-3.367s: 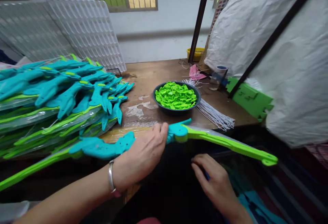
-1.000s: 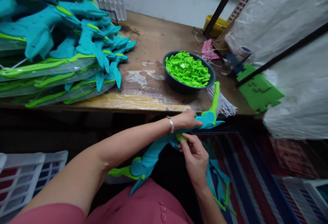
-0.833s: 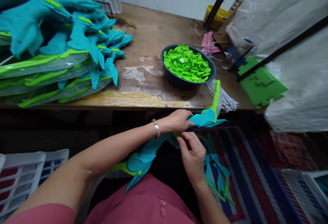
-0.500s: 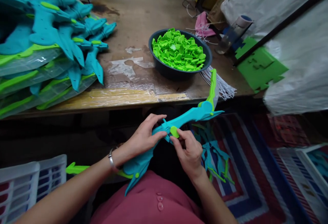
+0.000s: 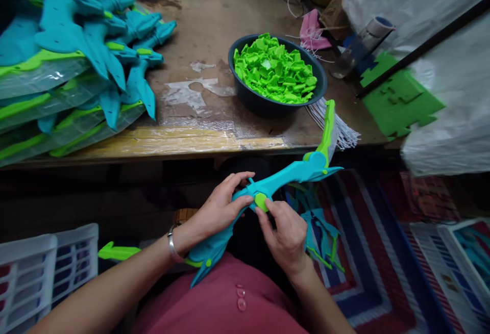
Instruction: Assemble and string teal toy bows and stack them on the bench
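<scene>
A long turquoise plastic toy part (image 5: 296,173) with lime-green pieces at its ends lies slantwise across my lap. My left hand (image 5: 220,206) grips it near the middle, thumb on top. Between the thumb and fingers of my right hand (image 5: 285,229) is a small lime-green plastic piece (image 5: 261,201), set against the turquoise part just beside my left thumb. Whether it sits in a slot there I cannot tell. Above, on the table, a dark bowl (image 5: 254,104) is heaped with similar lime-green pieces (image 5: 273,69).
Turquoise parts with green edges are piled (image 5: 65,33) on the table (image 5: 199,13) at left. White ties (image 5: 346,130), a green foam mat (image 5: 400,97) and a clear bottle (image 5: 362,43) lie to the right. White baskets (image 5: 74,252) stand lower left; more turquoise parts (image 5: 321,234) lie over striped cloth.
My right hand has brought the lime-green piece flatter against the turquoise part, beside my left thumb. The view has shifted slightly; both hands keep their hold.
</scene>
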The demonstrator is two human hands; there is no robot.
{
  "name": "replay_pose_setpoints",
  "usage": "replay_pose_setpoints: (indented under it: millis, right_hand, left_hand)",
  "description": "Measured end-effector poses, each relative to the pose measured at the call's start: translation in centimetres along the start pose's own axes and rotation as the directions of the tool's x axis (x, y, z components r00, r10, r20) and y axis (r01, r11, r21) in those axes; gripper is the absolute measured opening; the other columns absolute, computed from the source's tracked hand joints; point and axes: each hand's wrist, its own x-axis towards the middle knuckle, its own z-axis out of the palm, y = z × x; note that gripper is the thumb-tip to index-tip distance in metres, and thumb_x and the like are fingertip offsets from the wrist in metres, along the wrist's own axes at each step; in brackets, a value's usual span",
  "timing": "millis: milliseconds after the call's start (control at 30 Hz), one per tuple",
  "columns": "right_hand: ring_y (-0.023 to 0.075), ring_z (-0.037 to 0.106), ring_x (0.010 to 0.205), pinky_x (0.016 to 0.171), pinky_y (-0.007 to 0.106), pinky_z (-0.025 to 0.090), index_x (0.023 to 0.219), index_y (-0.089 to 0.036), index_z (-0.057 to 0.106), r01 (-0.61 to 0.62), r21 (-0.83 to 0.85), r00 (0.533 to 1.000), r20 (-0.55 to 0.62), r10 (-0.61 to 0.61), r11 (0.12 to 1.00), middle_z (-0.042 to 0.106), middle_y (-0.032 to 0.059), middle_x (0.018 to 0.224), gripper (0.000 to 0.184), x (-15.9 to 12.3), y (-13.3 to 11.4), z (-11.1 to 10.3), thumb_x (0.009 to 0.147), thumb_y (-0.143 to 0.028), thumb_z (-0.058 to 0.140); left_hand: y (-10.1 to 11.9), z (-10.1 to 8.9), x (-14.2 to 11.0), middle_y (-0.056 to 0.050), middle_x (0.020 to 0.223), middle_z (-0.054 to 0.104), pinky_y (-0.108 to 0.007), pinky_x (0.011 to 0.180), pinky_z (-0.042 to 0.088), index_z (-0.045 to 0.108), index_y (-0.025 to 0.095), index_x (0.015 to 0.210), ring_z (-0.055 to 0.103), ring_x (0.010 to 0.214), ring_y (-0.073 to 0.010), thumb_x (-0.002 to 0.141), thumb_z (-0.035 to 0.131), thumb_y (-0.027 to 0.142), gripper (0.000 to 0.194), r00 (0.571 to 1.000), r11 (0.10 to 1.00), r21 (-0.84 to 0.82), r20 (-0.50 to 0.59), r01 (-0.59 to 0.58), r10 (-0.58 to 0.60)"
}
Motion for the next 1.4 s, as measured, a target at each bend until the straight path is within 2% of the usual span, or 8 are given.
replay_pose_setpoints:
  millis: [233,400,533,667,867,967,1200,1400]
  right_hand:
    - [0.0205,0.065,0.075,0.064,0.032,0.053,0.127,-0.013,0.058,0.045,-0.010,0.992,0.114,-0.044,0.999,0.069,0.0099,0.087,0.028,-0.3,0.2,-0.6,0.100,-0.017,0.060]
    - [0.0177,0.065,0.081,0.069,0.030,0.054,0.117,-0.019,0.063,-0.162,0.182,0.981,0.134,0.139,0.970,0.066,0.0068,0.092,0.017,0.5,-0.2,-0.6,0.100,-0.016,0.060]
    - [0.0157,0.063,0.080,0.070,0.028,0.052,0.102,-0.021,0.063,-0.368,0.320,0.919,0.267,0.289,0.873,0.063,0.0026,0.089,0.005,1.8,-0.7,-1.0,0.099,-0.017,0.063]
    - [0.0149,0.062,0.075,0.066,0.026,0.048,0.091,-0.021,0.059,-0.402,0.298,0.873,0.411,0.264,0.866,0.063,0.0010,0.084,0.010,2.8,-0.2,-1.4,0.100,-0.018,0.060]
    - [0.0134,0.059,0.062,0.058,0.024,0.047,0.084,-0.023,0.058,-0.462,0.245,0.832,0.453,0.321,0.852,0.062,-0.0033,0.073,0.013,4.5,1.4,-0.9,0.094,-0.023,0.067]
    - [0.0141,0.061,0.065,0.061,0.024,0.050,0.097,-0.022,0.062,-0.395,0.252,0.860,0.439,0.259,0.883,0.061,-0.0026,0.076,0.003,4.5,1.2,-1.1,0.096,-0.021,0.064]
    - [0.0211,0.068,0.093,0.072,0.030,0.059,0.127,-0.018,0.060,-0.142,0.147,0.959,0.267,0.099,0.979,0.062,0.0112,0.107,0.027,1.9,-0.4,-1.5,0.100,-0.017,0.058]
    - [0.0201,0.067,0.090,0.072,0.030,0.060,0.120,-0.017,0.062,-0.205,0.125,0.951,0.259,0.167,0.971,0.062,0.0099,0.101,0.021,1.8,-1.0,-1.3,0.099,-0.016,0.060]
  left_hand:
    - [0.6,0.4,0.3,-0.005,0.112,0.061,-0.038,0.098,0.047,0.057,0.021,0.124,0.058,0.105,-0.0225,0.084,0.073,0.027,0.043,0.997,0.992,0.120,-0.068,-0.032,0.040]
    - [1.4,0.0,0.6,-0.005,0.108,0.060,-0.038,0.093,0.046,0.055,0.021,0.118,0.057,0.101,-0.0229,0.084,0.070,0.027,0.038,0.999,0.989,0.150,-0.049,-0.017,0.024]
    - [1.4,-0.3,0.7,-0.005,0.106,0.059,-0.039,0.091,0.046,0.054,0.021,0.114,0.056,0.100,-0.0236,0.083,0.069,0.028,0.035,0.998,0.988,0.155,-0.064,-0.007,0.018]
    - [1.2,-0.1,0.9,-0.004,0.103,0.057,-0.039,0.088,0.046,0.053,0.021,0.112,0.056,0.097,-0.0239,0.083,0.067,0.027,0.033,0.997,0.979,0.204,-0.070,-0.003,0.017]
    - [1.0,-0.1,2.0,-0.006,0.109,0.057,-0.040,0.090,0.046,0.052,0.020,0.114,0.057,0.099,-0.0242,0.082,0.065,0.023,0.034,0.994,0.968,0.248,-0.094,-0.034,0.059]
    - [1.0,-0.4,2.0,-0.004,0.108,0.059,-0.039,0.090,0.047,0.053,0.022,0.112,0.057,0.099,-0.0232,0.080,0.068,0.021,0.035,0.997,0.982,0.186,-0.072,-0.024,0.038]
    - [0.5,-0.1,0.7,-0.002,0.108,0.058,-0.034,0.089,0.047,0.055,0.023,0.112,0.056,0.099,-0.0206,0.079,0.074,0.020,0.038,0.997,0.995,0.087,-0.058,-0.041,0.046]
    - [0.5,-0.7,0.1,-0.004,0.116,0.056,-0.037,0.094,0.046,0.051,0.023,0.121,0.055,0.105,-0.0216,0.085,0.067,0.019,0.040,0.999,0.997,0.071,0.020,-0.027,0.026]
